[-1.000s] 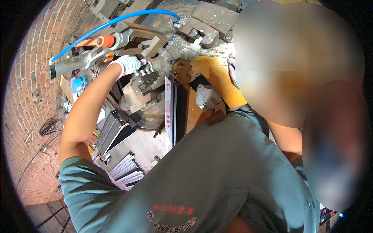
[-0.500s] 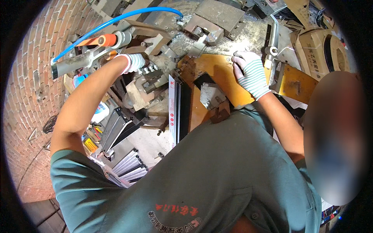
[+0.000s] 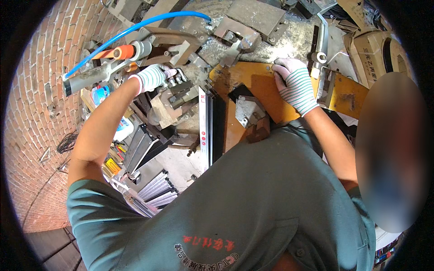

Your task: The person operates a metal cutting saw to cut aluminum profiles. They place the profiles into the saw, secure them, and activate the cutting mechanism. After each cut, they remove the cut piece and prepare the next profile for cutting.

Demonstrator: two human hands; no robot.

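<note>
The left hand (image 3: 151,77), in a white striped glove, reaches out to a grey machine block (image 3: 178,92) with bolts on top. Its fingers curl down onto the block, but I cannot tell if they squeeze anything. Just behind this hand are a grey handle (image 3: 90,77) with an orange ring and a blue hose (image 3: 135,28) that bends over the bench. The right hand (image 3: 296,86), also gloved, lies on a yellow metal cover (image 3: 253,88), fingers close together and pressing down near its top edge. A long black bar (image 3: 217,124) lies between the two hands.
</note>
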